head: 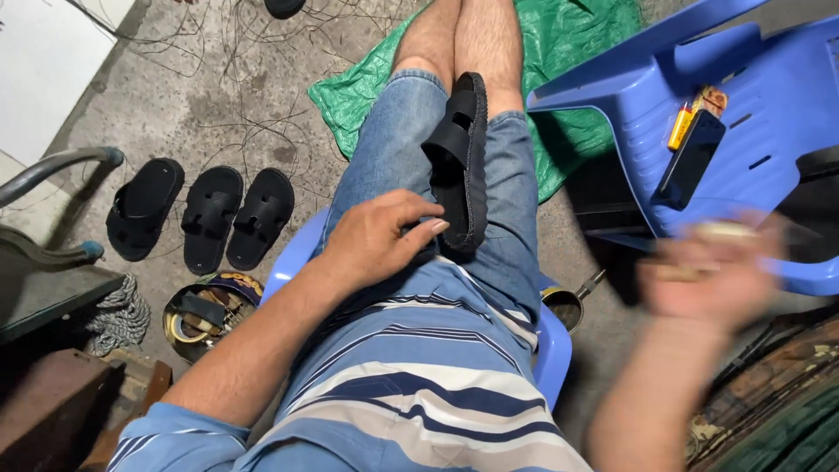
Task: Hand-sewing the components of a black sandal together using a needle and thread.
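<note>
Black rubber sandal (pixel 461 157) lying lengthwise along the lap, sole edge up, resting between the two denim-clad thighs. Left hand (pixel 377 238) set on the left thigh just beside the sandal's near end, fingers half curled, fingertips (pixel 434 227) touching its heel edge; not closed around anything. Right hand (pixel 710 269) raised off to the right and badly blurred; something pale and narrow seems to sit across the fingers, but too smeared to tell what, or whether that grip is closed.

Seated on a blue plastic chair (pixel 549 350), striped blue-and-white shirt filling the near foreground. Second blue plastic chair (pixel 769 105) tipped on its side at the right, carrying a dark phone (pixel 692 157) with a small orange object (pixel 681 127) just beside it. Green plastic sheet (pixel 568 52) spread on the concrete floor under the bare shins. Three more black sandals (pixel 205 214) lined up side by side on the floor at the left, well apart from the lap. Round tin (pixel 210 313) of odds and ends near the chair's left side, with coiled rope (pixel 121 316) just beside it. Small metal can (pixel 566 306) on the floor near the right knee.
</note>
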